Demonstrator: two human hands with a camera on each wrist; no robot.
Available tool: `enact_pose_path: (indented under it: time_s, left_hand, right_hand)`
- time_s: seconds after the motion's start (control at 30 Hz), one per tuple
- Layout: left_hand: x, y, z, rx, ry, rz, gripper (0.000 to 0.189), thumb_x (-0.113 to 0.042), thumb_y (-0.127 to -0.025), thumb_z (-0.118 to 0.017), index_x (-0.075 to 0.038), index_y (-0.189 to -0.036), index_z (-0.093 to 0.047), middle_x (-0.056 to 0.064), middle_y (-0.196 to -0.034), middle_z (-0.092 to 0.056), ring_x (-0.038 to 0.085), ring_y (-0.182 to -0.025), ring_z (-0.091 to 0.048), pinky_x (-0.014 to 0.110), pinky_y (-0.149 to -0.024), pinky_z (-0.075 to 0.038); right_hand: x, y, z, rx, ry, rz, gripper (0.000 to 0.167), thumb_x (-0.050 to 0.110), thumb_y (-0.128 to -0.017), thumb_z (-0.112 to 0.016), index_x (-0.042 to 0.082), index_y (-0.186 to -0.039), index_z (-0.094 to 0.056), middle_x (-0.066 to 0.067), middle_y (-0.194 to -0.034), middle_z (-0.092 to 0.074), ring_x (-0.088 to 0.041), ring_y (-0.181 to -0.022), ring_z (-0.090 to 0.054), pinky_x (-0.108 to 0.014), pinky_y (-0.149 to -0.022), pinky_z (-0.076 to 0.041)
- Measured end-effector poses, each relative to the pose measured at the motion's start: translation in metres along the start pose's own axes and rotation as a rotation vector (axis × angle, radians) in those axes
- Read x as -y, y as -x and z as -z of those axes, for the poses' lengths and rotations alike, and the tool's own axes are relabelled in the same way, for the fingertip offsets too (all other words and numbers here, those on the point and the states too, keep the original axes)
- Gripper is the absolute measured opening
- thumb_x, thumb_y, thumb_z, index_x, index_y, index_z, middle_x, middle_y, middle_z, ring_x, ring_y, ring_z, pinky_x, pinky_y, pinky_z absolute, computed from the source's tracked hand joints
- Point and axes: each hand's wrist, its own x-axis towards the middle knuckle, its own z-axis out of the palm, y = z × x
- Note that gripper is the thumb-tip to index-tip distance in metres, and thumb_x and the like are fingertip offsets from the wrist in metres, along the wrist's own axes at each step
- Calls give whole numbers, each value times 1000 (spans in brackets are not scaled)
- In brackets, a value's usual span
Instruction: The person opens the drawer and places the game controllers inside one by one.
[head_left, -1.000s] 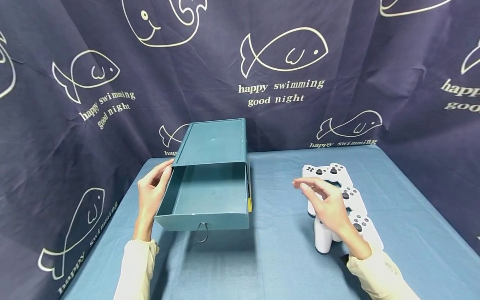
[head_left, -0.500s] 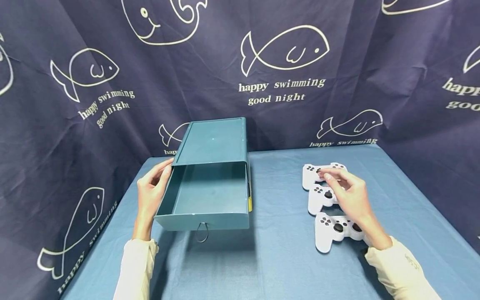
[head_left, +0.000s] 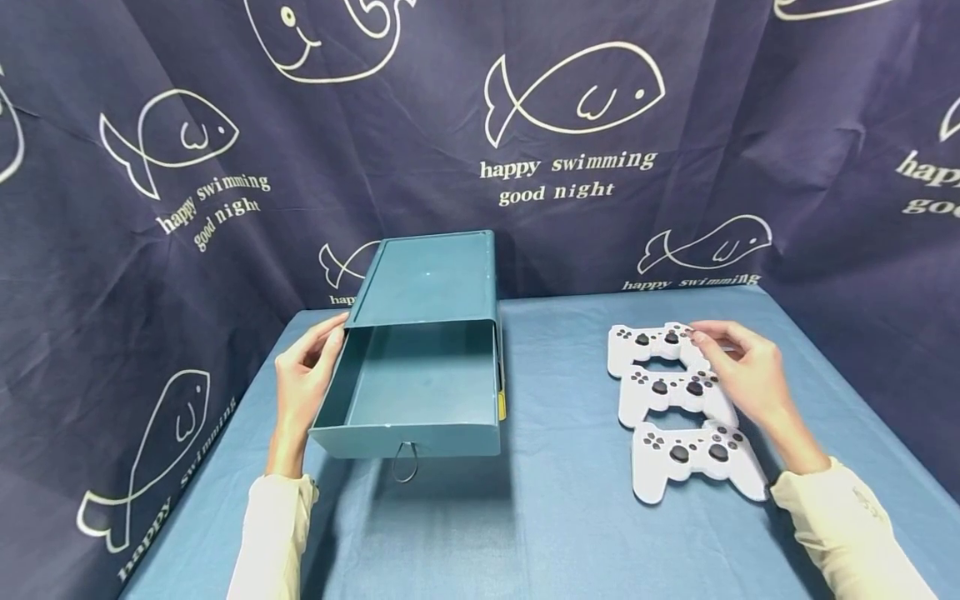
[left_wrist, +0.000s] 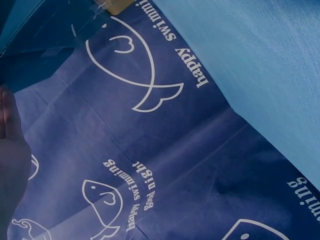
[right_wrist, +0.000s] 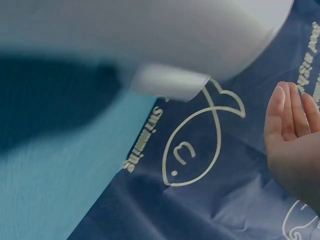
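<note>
A teal drawer box (head_left: 427, 275) stands left of centre, its upper drawer (head_left: 450, 440) pulled out with nothing inside. My left hand (head_left: 306, 367) rests its fingertips against the box's left side, thumb beside the drawer. Three white game controllers lie in a column on the right: a far one (head_left: 621, 354), a middle one (head_left: 636, 408) and a near one (head_left: 697, 446). Beside the far controller's right end is my right hand (head_left: 753, 367), fingers loosely bent, fingertips right at its edge. In the right wrist view that hand (right_wrist: 295, 145) shows extended fingers and holds nothing.
A blue cloth (head_left: 562, 500) covers the table. Dark blue curtains (head_left: 570, 250) with fish drawings enclose the back and sides. From the drawer front hangs a thin ring pull (head_left: 406, 463). A yellow tab (head_left: 502, 406) shows at the box's right side.
My right hand has moved right across the controllers, from their left side to the far one's right end, uncovering them. The left hand has stayed at the box.
</note>
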Motion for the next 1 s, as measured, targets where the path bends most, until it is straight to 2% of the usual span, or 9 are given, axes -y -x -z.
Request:
enact_pose_path:
  time_s: [0.2,0.4,0.53,0.63,0.7,0.87,0.93,1.0]
  left_hand:
    - [-2,0,0,-2,-5,18,29,8,-97,-66,3,-125,-73,1,-109,-76,1,-80,-65,14,-68,-48]
    - [-3,0,0,0,-1,19,29,8,-97,-66,4,-125,-73,-3,-108,-75,1,-80,-65,14,-68,-48]
    - [-3,0,0,2,0,22,29,7,-97,-66,3,-125,-73,2,-109,-76,1,-81,-66,14,-69,-49]
    - [-4,-1,0,3,2,19,29,6,-97,-67,2,-125,-73,8,-108,-76,2,-81,-66,15,-69,-49]
    - [-4,-1,0,4,1,14,29,7,-97,-67,2,-125,-73,11,-108,-76,2,-80,-66,15,-69,-49]
    - [-2,0,0,6,-9,6,29,8,-97,-66,3,-125,-73,14,-109,-75,1,-82,-66,14,-70,-49]
    - [-2,0,0,5,-12,6,29,9,-97,-66,4,-125,-72,14,-109,-76,1,-82,-66,14,-70,-48]
    - [-1,-1,0,5,-11,6,29,9,-97,-66,5,-125,-72,12,-109,-76,0,-82,-66,14,-70,-49]
  right_hand:
    - [-16,-6,6,27,69,-19,29,17,-101,-68,-7,-117,-72,23,-94,-69,13,-85,-60,-5,-76,-44]
    - [-33,-11,11,62,113,-39,31,18,-100,-69,-7,-119,-70,36,-94,-60,17,-86,-56,-4,-79,-40]
    - [-42,-15,15,96,157,-71,32,20,-99,-70,-4,-121,-71,35,-94,-60,20,-85,-53,-6,-77,-40]
    - [-48,-17,17,135,191,-94,33,22,-99,-70,-2,-122,-71,29,-95,-64,20,-85,-52,-8,-75,-40]
    - [-52,-19,17,160,206,-100,33,21,-99,-70,-2,-123,-70,20,-96,-68,19,-85,-51,-8,-75,-40]
    - [-60,-22,15,225,242,-105,36,21,-100,-69,-5,-125,-67,-17,-107,-73,21,-84,-49,-8,-76,-40]
    - [-62,-23,15,250,258,-106,39,21,-100,-70,-6,-127,-65,-25,-111,-71,22,-83,-47,-9,-76,-40]
    - [-65,-24,14,271,263,-109,41,21,-99,-71,-7,-128,-63,-29,-113,-70,22,-83,-46,-10,-76,-41]
